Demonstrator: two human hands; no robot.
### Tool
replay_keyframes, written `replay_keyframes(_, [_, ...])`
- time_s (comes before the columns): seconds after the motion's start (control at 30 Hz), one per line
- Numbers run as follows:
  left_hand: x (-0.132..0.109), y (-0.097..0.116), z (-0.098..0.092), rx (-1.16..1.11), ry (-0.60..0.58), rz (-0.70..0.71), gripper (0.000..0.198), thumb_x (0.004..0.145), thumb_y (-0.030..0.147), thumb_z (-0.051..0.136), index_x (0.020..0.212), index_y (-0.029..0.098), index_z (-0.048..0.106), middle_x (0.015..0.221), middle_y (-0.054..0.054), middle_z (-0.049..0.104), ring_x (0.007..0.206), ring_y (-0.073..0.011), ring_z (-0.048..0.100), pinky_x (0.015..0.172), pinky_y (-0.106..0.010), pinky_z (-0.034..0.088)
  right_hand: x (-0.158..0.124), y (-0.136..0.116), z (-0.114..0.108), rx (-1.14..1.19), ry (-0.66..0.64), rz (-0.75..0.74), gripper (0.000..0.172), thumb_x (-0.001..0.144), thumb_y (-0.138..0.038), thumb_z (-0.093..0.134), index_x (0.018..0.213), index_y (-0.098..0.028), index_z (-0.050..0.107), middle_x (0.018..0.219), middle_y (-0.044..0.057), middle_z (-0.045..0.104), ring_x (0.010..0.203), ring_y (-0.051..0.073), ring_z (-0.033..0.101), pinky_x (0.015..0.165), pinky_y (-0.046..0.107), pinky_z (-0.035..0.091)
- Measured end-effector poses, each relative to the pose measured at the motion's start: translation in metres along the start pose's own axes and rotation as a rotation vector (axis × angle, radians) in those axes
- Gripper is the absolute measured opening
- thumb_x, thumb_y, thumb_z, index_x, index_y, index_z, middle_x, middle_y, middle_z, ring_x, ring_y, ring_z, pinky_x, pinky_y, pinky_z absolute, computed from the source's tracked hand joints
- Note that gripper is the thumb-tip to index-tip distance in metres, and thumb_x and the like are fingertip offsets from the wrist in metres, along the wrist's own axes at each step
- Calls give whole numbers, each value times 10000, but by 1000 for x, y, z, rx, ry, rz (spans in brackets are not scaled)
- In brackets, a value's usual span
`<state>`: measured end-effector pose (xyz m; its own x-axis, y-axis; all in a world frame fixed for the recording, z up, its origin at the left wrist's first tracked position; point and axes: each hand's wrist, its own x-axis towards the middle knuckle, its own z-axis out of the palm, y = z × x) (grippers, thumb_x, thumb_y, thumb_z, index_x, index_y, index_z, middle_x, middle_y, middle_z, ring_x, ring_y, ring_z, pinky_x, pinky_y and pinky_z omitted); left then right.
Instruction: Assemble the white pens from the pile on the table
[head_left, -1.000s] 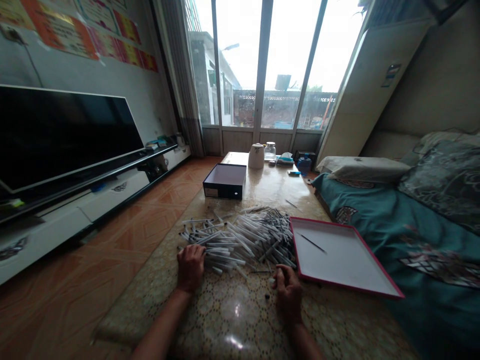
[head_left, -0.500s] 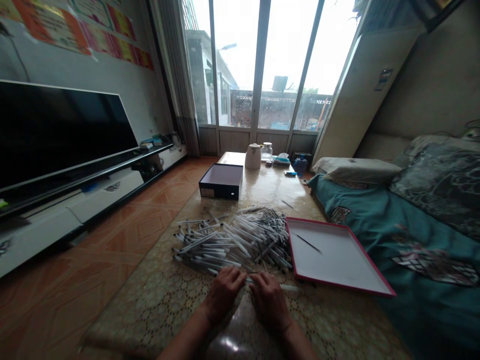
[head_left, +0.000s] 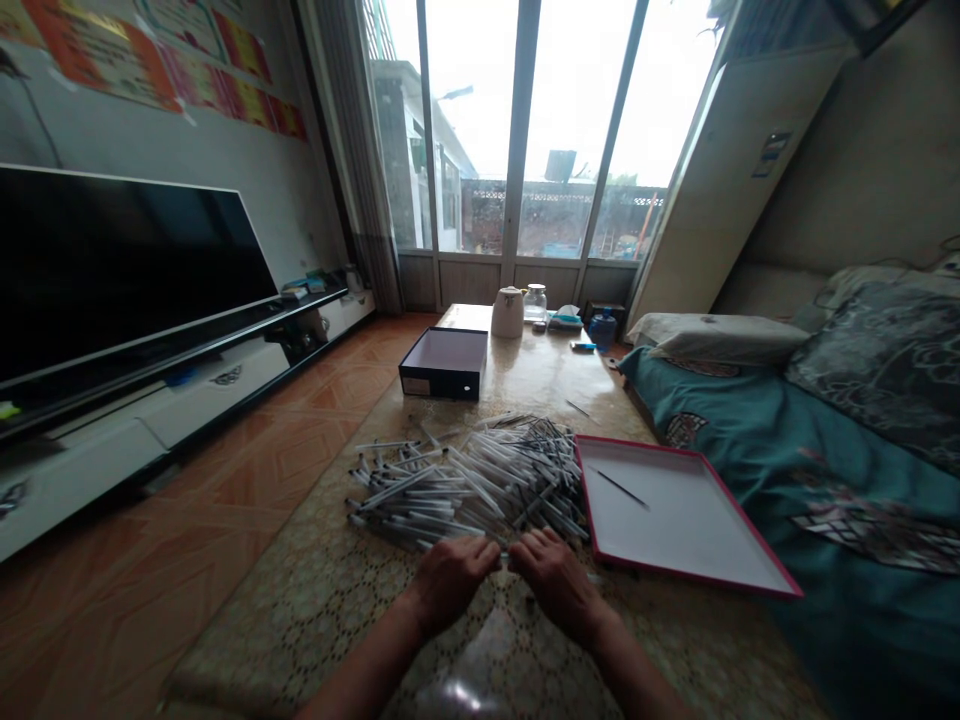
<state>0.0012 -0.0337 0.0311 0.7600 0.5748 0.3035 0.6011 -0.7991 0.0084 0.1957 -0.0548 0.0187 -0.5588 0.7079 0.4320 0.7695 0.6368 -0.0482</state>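
Head cam: left hand [head_left: 450, 580] and right hand [head_left: 559, 578] curled almost fingertip to fingertip on the near edge of one big heap of thin white pens [head_left: 469, 490], too many to count; can't tell if they're gripping any. Just right sits one pink-rimmed white tray [head_left: 679, 525] holding a single pen [head_left: 621, 489], with one dark open box [head_left: 444, 364] beyond.

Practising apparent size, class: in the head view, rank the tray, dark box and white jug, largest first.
Red-rimmed white tray, dark open box, white jug. Nearness to the camera makes true sizes unsure.
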Motion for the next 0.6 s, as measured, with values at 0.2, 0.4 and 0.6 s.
replay_keyframes(0.2, [7, -3, -17, -26, -42, -30, 152, 883, 257, 410, 808, 190, 524, 706, -17, 593, 630, -133, 564, 527, -231, 344, 7, 5, -9, -29, 63, -52, 164, 901, -198, 429, 761, -209, 512, 691, -10, 544, 662, 142, 483, 654, 276, 328])
replay_keyframes(0.4, [9, -11, -18, -50, -82, -29, 177, 881, 292, 415, 802, 192, 538, 697, -19, 607, 606, -138, 579, 502, -228, 341, 12, 3, -12, -22, 28, -40, 152, 899, -201, 438, 764, -203, 507, 699, -10, 555, 669, 147, 493, 652, 284, 328])
replay_keyframes(0.6, [4, -9, -4, -78, -79, -25, 141, 860, 267, 456, 783, 182, 538, 692, -20, 600, 603, -143, 564, 511, -231, 352, 6, -4, -4, 1, -15, -11, 145, 890, -218, 467, 750, -196, 493, 686, -5, 571, 620, 144, 524, 589, 267, 331])
